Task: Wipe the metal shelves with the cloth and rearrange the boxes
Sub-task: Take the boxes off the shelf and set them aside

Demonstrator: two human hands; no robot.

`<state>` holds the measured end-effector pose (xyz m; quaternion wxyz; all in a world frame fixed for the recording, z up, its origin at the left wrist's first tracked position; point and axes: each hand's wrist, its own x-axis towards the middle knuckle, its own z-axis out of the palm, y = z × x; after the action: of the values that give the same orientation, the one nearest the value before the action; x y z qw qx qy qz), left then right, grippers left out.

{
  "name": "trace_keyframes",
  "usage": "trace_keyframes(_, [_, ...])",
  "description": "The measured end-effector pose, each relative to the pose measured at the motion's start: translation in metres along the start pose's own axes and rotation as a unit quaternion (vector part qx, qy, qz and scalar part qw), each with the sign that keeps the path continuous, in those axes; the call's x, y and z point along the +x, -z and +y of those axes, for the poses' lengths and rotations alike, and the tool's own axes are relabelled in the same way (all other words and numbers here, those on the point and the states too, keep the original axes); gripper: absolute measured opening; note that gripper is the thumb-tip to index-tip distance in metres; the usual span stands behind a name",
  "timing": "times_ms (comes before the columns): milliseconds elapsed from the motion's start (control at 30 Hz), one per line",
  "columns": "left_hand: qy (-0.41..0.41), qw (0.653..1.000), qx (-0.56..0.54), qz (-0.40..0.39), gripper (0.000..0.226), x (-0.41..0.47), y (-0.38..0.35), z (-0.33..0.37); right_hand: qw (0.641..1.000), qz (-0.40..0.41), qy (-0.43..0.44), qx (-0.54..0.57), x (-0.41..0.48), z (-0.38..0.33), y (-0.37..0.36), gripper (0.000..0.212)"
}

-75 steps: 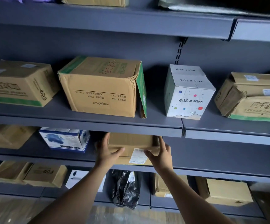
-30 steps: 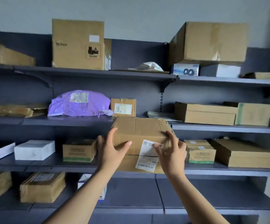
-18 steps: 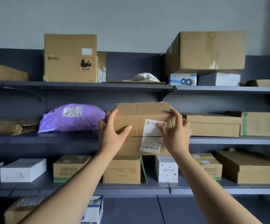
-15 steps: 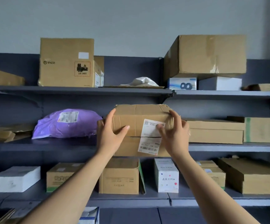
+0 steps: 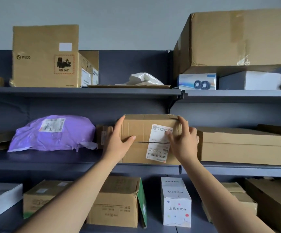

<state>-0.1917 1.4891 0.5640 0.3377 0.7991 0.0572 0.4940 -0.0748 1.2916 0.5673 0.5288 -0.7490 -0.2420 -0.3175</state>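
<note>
- The left hand (image 5: 119, 142) grips the left end of a cardboard box (image 5: 143, 128): its fingers reach up along the side and its thumb presses on the front face.
- The right hand (image 5: 184, 140) grips the right end of the same box, with its fingers over the top right corner and its thumb on a white shipping label (image 5: 159, 143) stuck to the front.
- The box sits between the two hands at the front of the middle shelf (image 5: 35, 158). Its lower edge is level with the shelf lip, and it is unclear whether it rests there.
- Just left of the left hand, a smaller brown box (image 5: 102, 137) stands partly hidden behind it. Further left lies a purple mailer bag (image 5: 52, 133).
- Just right of the right hand lies a flat lidded carton (image 5: 240, 145).
- Above the hands, the top shelf (image 5: 86, 91) carries a PICO carton (image 5: 45, 56), a crumpled white plastic bag (image 5: 143, 79), a speaker box (image 5: 197, 81) and a large carton (image 5: 234, 37).
- Below the hands stand a brown box with a green flap (image 5: 118, 202) and a white box with coloured dots (image 5: 176, 204).
</note>
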Motion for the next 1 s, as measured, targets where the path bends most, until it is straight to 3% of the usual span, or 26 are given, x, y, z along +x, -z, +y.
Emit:
trace_keyframes(433, [0.008, 0.998, 0.059, 0.029, 0.084, 0.024, -0.056, -0.053, 0.999, 0.000, 0.027, -0.024, 0.028, 0.063, -0.041, 0.067])
trace_keyframes(1000, [-0.009, 0.999, 0.048, -0.003, 0.089, 0.018, -0.049, -0.054, 0.999, -0.022, 0.017, -0.022, 0.016, 0.059, -0.032, 0.084])
